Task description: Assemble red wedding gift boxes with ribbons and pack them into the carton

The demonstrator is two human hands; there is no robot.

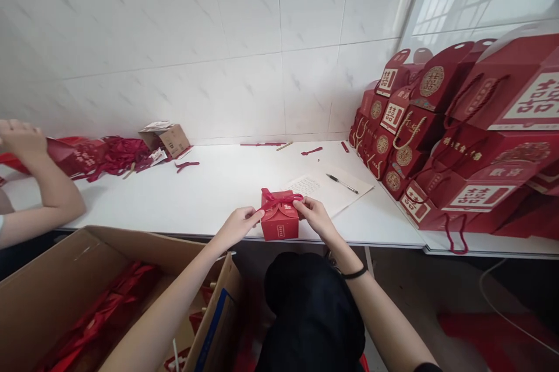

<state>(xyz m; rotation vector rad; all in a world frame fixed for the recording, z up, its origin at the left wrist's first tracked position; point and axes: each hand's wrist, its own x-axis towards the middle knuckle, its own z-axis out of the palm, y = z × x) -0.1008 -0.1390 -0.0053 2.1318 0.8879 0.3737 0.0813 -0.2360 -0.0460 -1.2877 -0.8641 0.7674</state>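
Note:
A small red gift box (280, 228) stands at the front edge of the white table (227, 177), with a red ribbon (279, 198) tied in a bow across its top. At the box's left side, my left hand (239, 224) is closed, its thumb and fingers pinching the ribbon's left part. On the right, my right hand (315, 215) pinches the bow's right loop between thumb and fingers. Behind the box lie a sheet of handwritten paper (307, 186) and a black pen (342, 183).
Stacked red gift boxes (471, 156) fill the right side. A pile of red ribbons (124, 155) and a small carton (170, 140) sit at the left, near another person's arm (56, 186). Below the table edge stands an open cardboard box (144, 241) holding red items.

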